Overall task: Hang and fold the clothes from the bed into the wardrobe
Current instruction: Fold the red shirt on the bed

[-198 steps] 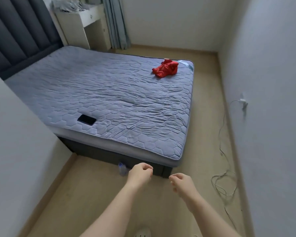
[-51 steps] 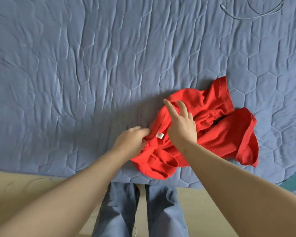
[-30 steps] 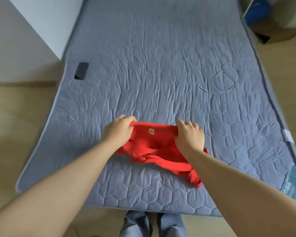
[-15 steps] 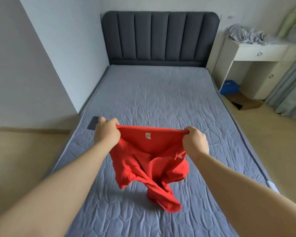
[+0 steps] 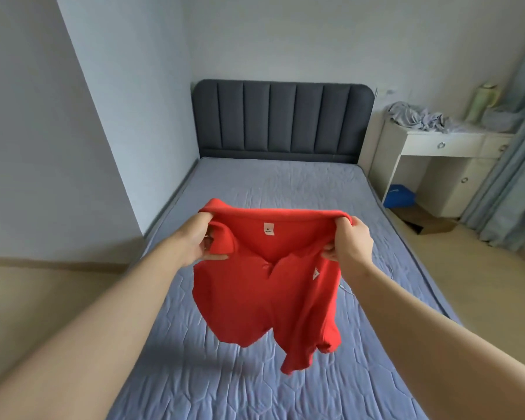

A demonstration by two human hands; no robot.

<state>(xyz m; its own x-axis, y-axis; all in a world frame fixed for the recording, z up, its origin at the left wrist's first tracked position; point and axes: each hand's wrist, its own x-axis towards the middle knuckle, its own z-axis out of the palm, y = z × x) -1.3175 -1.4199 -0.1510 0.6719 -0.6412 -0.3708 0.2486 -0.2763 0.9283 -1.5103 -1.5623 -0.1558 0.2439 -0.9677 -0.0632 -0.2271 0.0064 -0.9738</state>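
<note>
Red polo shirt (image 5: 267, 286) w/ collar, hanging mid-air above grey bed (image 5: 194, 374).

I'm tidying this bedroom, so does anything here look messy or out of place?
A grey cloth lies crumpled in a heap on the white desk beside the bed, and a cardboard box lies on the floor by the desk. Neither looks put away.

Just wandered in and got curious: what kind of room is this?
A bedroom, probably in a home: a bed with a padded dark headboard, a white dressing table with drawers beside it, and a red polo shirt held up above the bed.
</note>
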